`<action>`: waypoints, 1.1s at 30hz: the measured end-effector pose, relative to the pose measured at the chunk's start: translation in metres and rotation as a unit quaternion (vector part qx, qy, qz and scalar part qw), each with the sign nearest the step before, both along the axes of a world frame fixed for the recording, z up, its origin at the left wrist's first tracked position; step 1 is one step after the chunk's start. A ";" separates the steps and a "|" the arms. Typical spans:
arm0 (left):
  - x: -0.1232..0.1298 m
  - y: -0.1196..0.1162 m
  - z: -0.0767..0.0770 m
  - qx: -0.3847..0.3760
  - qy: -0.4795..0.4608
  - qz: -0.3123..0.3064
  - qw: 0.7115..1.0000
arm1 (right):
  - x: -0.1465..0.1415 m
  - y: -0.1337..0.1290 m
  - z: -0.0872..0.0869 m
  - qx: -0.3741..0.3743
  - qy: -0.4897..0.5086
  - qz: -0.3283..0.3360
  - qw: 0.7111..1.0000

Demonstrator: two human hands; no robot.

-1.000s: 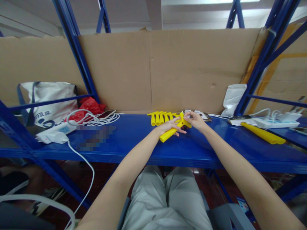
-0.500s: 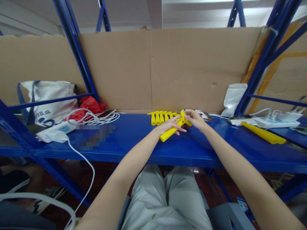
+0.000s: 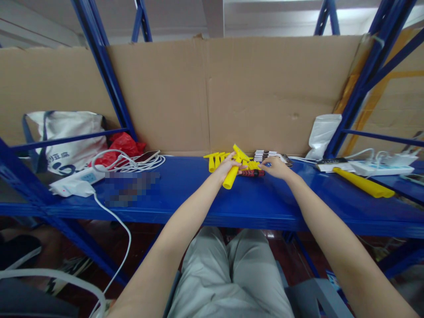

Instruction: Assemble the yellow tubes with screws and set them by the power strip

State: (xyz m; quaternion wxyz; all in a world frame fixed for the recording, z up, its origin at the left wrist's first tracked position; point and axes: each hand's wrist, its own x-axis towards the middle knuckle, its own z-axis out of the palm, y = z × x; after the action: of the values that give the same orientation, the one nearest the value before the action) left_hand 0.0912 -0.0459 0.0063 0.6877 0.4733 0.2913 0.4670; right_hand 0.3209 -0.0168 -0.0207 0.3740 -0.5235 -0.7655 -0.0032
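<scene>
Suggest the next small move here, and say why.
Perhaps settle the right hand's fingertips on the nearest small yellow part: they are right beside it, while the left hand holds the yellow T-shaped piece. Whether the right fingers pinch anything is unclear.

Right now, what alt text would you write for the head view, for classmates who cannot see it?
The left hand holds a yellow T-shaped piece over a blue shelf; the right hand is beside small yellow parts and a dark red object. Behind the left hand, more yellow pieces form a row before a cardboard panel.
</scene>
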 end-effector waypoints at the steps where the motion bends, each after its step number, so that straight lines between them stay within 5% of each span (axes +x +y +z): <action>1: 0.000 0.002 0.000 -0.010 -0.001 0.016 1.000 | 0.003 -0.001 -0.001 -0.019 -0.015 0.019 1.000; 12: -0.001 0.012 -0.005 -0.051 0.004 0.039 0.998 | 0.003 -0.012 0.001 -0.119 -0.042 0.077 0.989; 19: -0.001 0.008 -0.002 -0.057 0.017 0.065 0.996 | -0.003 -0.028 0.019 -0.205 0.217 0.096 0.950; 28: 0.000 0.011 -0.005 -0.071 0.055 0.056 0.994 | -0.007 -0.032 0.030 -0.041 0.402 0.036 0.914; 33: 0.002 0.009 -0.005 -0.071 0.056 0.064 0.994 | -0.009 -0.034 0.035 0.016 0.490 0.014 0.871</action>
State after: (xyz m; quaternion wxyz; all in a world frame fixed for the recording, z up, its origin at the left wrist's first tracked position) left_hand 0.0929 -0.0370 0.0011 0.6706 0.4292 0.3917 0.4611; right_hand 0.3120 -0.0503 0.0138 0.7096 -0.4411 -0.4907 0.2472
